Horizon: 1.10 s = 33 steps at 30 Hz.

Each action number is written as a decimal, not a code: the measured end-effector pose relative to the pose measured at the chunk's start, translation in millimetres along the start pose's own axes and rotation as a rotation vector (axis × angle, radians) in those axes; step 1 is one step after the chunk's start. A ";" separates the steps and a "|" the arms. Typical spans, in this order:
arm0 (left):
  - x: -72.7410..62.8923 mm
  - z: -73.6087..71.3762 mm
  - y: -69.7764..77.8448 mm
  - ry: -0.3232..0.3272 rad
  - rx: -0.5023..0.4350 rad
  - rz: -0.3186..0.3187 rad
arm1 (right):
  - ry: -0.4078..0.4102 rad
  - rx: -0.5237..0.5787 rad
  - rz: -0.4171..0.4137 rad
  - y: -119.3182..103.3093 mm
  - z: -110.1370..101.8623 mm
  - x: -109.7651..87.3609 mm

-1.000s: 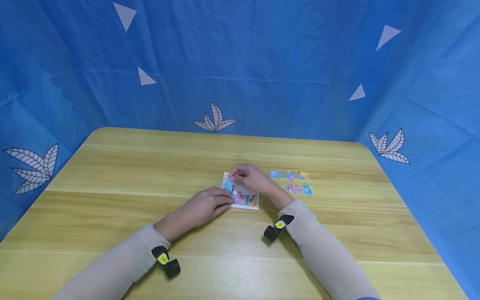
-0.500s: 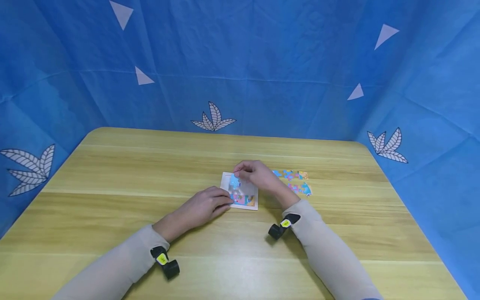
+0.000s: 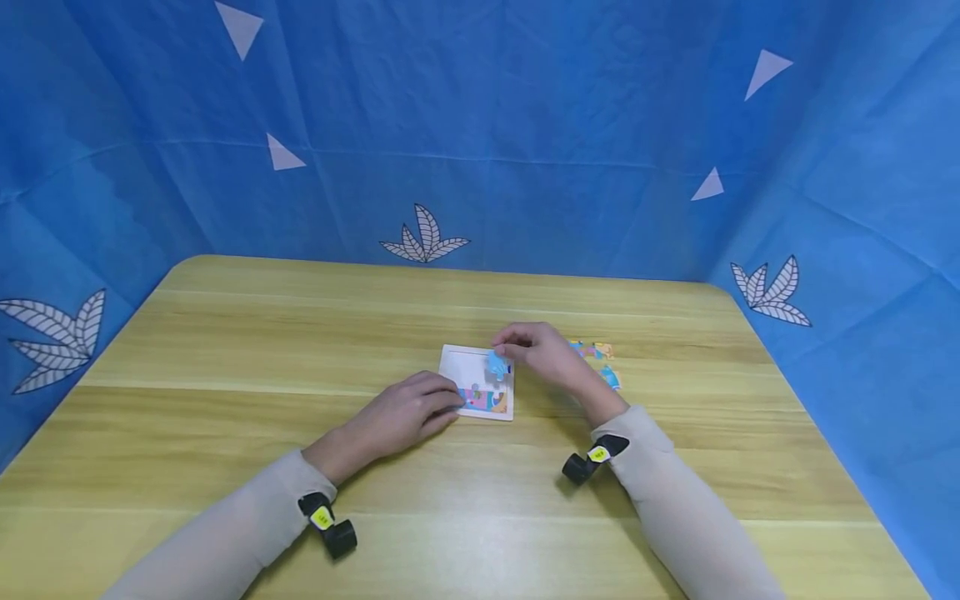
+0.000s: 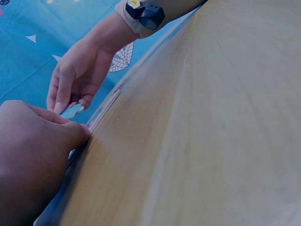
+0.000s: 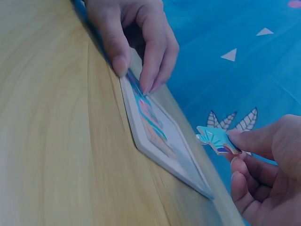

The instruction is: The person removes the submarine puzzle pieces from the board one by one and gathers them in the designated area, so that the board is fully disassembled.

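Note:
A white puzzle tray (image 3: 456, 358) lies mid-table, with joined pieces (image 3: 483, 400) in pink, blue and orange along its near side. My left hand (image 3: 411, 417) holds the tray at its near left corner; in the right wrist view the thumb is at the frame's edge and the fingertips reach over onto the pieces. Above the tray's far right part, my right hand (image 3: 546, 354) pinches a light blue puzzle piece (image 5: 214, 139) between thumb and fingers. The piece is tilted and raised off the tray, its knob pointing away from the fingers.
Several loose puzzle pieces (image 3: 603, 350) lie right of the tray, partly hidden behind the right hand and wrist. The wooden table (image 3: 300, 333) runs back to a blue cloth backdrop (image 3: 525, 125). Each wrist wears a black camera (image 3: 339, 537).
My right hand has moved right with the blue piece, from the tray's far left part to its far right. The piece has turned. My left hand stays at the tray's corner.

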<state>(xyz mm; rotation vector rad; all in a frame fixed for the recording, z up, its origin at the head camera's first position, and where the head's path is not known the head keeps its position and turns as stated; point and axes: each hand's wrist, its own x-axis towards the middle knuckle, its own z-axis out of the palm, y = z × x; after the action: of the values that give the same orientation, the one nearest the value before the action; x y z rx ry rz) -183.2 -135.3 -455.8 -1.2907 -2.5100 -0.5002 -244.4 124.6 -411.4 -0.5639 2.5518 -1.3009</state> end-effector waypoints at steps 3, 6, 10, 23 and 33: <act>-0.5 0.5 -0.7 -0.011 -0.007 -0.005 | 0.014 -0.019 -0.003 4.6 -5.2 -5.0; -0.9 0.9 -0.7 -0.033 -0.009 -0.010 | 0.028 -0.039 0.001 8.3 -10.2 -9.7; -0.7 0.0 0.2 -0.082 -0.017 -0.031 | 0.043 -0.067 0.009 13.1 -16.3 -14.5; -0.4 -2.4 1.1 -0.111 -0.008 -0.022 | 0.049 -0.065 0.068 22.2 -36.0 -27.1; 0.0 -0.2 0.8 -0.107 -0.014 -0.039 | 0.041 -0.045 0.082 32.3 -46.5 -29.7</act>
<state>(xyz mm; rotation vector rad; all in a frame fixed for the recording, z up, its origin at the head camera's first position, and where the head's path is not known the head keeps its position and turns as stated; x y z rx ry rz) -182.6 -134.9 -455.4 -1.3082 -2.6284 -0.4699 -242.0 188.5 -409.8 -0.4402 2.6132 -1.2429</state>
